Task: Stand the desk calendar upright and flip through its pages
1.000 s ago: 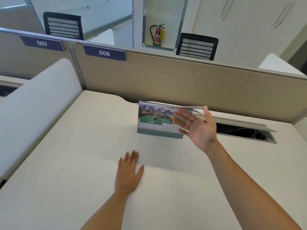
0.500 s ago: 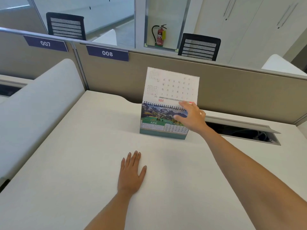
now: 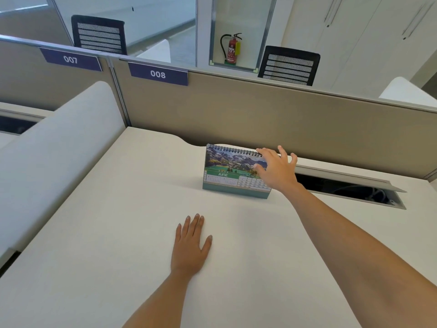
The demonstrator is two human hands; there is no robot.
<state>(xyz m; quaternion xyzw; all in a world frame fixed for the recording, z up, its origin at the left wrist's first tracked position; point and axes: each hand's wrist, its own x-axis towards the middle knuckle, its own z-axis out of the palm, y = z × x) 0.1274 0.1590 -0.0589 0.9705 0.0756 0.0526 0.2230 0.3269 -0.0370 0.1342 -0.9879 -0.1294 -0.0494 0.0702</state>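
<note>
**Head view: calendar upright, page-flipping step in hand**

Head view shows the desk calendar (image 3: 233, 172) standing upright near the table's (image 3: 118, 233) far edge, beside the cable slot (image 3: 350, 190). The June page faces me. My right hand (image 3: 276, 170) is at the calendar's right end, fingers spread and loose over the spiral binding, thumb on the page face; I see no page pinched. My left hand (image 3: 190, 247) lies flat and open on the table, well apart from the calendar. I judge standing done and flipping under way. Next move needs a pinch on the front sheet's lower right corner, lifting it over the spiral without tipping the base.
</note>
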